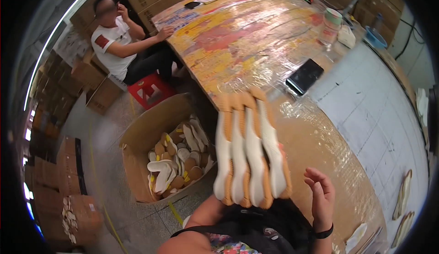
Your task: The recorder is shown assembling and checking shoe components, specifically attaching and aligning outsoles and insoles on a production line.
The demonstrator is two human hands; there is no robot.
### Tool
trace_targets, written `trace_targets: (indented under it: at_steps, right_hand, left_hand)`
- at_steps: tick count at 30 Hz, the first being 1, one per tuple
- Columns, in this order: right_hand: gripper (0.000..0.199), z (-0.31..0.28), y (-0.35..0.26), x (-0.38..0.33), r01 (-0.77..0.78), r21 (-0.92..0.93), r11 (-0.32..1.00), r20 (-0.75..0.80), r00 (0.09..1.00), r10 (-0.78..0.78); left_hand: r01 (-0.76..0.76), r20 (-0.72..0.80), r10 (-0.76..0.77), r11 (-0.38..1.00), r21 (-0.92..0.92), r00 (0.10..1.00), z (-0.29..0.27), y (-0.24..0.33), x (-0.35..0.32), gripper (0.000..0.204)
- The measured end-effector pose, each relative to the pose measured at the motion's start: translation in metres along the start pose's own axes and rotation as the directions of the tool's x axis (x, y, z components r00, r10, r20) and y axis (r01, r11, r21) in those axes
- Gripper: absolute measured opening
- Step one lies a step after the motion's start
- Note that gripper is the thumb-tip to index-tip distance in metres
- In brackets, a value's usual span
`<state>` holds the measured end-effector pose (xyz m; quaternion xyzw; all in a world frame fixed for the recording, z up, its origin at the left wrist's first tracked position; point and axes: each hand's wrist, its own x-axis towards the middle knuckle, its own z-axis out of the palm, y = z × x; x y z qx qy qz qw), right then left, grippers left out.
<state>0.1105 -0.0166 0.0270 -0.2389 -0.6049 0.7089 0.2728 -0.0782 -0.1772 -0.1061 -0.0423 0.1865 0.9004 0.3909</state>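
Note:
Several white and tan shoe soles (pixel 247 151) stand on edge side by side as one bundle, held up in front of me at the table's near corner. My left forearm (pixel 208 215) runs up behind this bundle and carries it. Most of the left hand is hidden by the soles; a small pinkish patch at their right edge may be a fingertip. To the right of the bundle, apart from it, my right hand (pixel 323 197) is raised over the brown tabletop. Its fingers are slightly bent, the thumb stands off, and nothing is in it.
A large cardboard box (pixel 137 162) of loose soles stands at left. On the table (pixel 228 39) lies a black phone (pixel 305 76); a jar (pixel 330 27) stands farther back. A person (pixel 121 43) sits on a red stool (pixel 151 91). More soles (pixel 403 194) lie at right.

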Motion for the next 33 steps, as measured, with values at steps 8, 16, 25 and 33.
trace_targets:
  at_steps: [8,16,25,33]
  right_hand:
    - [0.020,-0.030,0.022,0.021,-0.156,-0.080,0.984,-0.055,0.987,0.152]
    - [0.020,-0.062,0.025,0.027,-0.168,-0.059,0.984,-0.183,0.971,0.155]
    - [0.020,-0.073,0.039,0.022,-0.189,-0.045,0.981,-0.223,0.959,0.174]
    - [0.018,-0.158,0.038,0.050,-0.056,-0.224,0.973,-0.388,0.921,-0.036]
  left_hand:
    - [-0.305,-0.107,0.300,0.952,-0.029,0.948,-0.060,0.139,-0.009,0.055]
    - [-0.450,-0.572,0.313,0.886,-0.112,0.758,-0.124,0.133,-0.004,0.064]
    - [0.057,-0.658,0.266,0.903,0.426,0.704,-0.109,0.091,0.056,0.043]
    - [-0.303,0.195,0.265,0.469,0.830,0.944,0.111,0.013,0.084,0.017]
